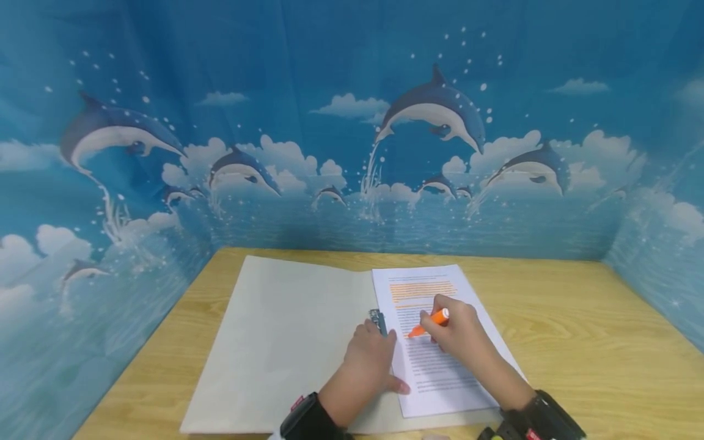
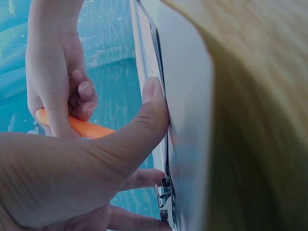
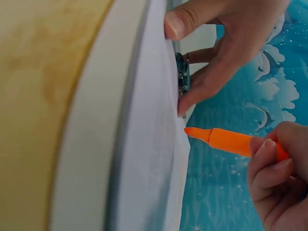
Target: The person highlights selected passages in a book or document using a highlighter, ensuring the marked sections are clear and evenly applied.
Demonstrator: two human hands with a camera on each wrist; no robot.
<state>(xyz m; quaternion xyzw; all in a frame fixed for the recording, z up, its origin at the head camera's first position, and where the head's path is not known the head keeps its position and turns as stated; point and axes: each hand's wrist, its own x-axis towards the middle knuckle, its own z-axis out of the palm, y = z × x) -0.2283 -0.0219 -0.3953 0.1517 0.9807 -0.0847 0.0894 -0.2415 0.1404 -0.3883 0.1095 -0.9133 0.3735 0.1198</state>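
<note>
My right hand (image 1: 461, 329) pinches an orange highlighter (image 3: 231, 141), its tip down at the start of a text line on the printed pages (image 1: 440, 373). Orange strokes cover several lines near the top, and a short one shows by the tip. To the left, my left hand (image 1: 370, 355) rests with fingers spread along the pages' left edge. Its thumb (image 2: 152, 91) presses the sheet's lower margin, while the other fingers lie around the metal clip (image 1: 377, 318) of the open folder (image 1: 286, 342). That hand partly hides the clip.
The folder lies on a wood-grain table (image 1: 577, 330), its pale cover spread to the left under the pages. A blue dolphin-print curtain (image 1: 308, 110) stands behind the table and along both sides. Black bands (image 1: 541, 415) sit on both wrists.
</note>
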